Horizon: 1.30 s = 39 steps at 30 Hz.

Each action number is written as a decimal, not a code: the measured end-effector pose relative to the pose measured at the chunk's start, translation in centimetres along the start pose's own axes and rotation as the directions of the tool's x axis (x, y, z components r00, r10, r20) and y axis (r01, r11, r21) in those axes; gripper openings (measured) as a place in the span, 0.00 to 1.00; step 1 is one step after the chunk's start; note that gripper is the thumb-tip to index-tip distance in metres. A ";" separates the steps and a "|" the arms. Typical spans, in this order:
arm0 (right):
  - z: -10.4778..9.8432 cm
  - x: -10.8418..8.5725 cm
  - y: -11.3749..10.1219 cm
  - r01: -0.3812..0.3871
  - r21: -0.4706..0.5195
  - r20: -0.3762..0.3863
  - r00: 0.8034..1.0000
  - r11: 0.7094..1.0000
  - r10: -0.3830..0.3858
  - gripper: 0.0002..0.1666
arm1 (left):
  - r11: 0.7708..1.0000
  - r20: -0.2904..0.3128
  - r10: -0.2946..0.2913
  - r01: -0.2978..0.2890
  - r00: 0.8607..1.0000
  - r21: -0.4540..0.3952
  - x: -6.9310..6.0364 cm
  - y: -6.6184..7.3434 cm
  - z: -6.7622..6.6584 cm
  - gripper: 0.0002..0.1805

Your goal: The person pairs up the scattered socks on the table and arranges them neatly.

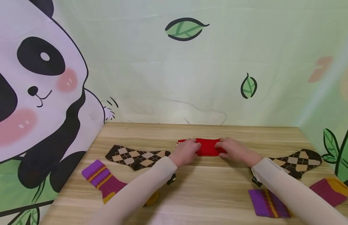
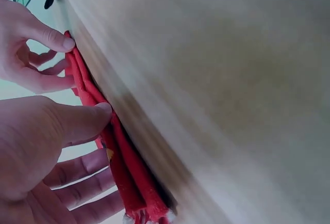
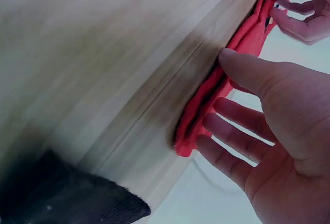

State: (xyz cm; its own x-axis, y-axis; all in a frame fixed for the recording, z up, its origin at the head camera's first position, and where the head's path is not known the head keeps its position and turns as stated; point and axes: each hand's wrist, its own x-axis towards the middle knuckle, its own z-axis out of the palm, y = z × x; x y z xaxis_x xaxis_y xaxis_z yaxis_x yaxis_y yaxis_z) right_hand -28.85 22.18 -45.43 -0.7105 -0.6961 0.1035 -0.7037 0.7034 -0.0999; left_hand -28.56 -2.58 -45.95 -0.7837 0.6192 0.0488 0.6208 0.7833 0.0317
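Left hand point(image 1: 186, 152) and right hand point(image 1: 234, 150) pinch red cloth point(image 1: 207, 147) near far edge of tabletop point(image 1: 207, 193), likely keeping layers aligned. Argyle socks point(image 1: 147, 158) point(image 1: 301, 161) flank tabletop's middle, presumably leaving working room.

Fingers point(image 1: 192, 145) partly hide the red cloth point(image 1: 207, 147), and the left sleeve point(image 1: 140, 187) one purple-and-maroon sock point(image 1: 110, 179).

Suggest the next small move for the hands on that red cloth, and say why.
Perhaps draw the left hand and right hand gently apart to straighten the red cloth: each thumb sits at its near edge, and the wrist views show that layered edge running wavy, not straight.
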 end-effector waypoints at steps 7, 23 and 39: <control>-0.1 1.0 0.5 -0.033 -0.013 0.025 0.999 0.999 0.033 0.14 | 0.999 0.008 -0.040 0.040 0.999 -0.004 1.2 -0.5 -0.1 0.08; -0.3 2.3 1.6 -0.140 -0.019 0.074 0.987 0.990 0.141 0.14 | 0.990 0.012 -0.136 0.136 0.991 0.041 2.5 -1.5 0.7 0.08; 0.1 3.1 3.0 -0.231 0.025 0.103 0.968 0.973 0.228 0.23 | 0.983 0.036 -0.182 0.182 0.983 0.019 2.6 -1.5 0.3 0.14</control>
State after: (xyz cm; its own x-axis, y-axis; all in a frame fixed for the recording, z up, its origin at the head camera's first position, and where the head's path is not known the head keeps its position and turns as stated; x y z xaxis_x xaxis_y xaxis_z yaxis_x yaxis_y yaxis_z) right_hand -33.11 22.11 -45.54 -0.8484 -0.5287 -0.0242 -0.5203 0.8415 -0.1455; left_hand -31.56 -2.12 -46.15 -0.8838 0.4677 0.0061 0.4678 0.8836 0.0206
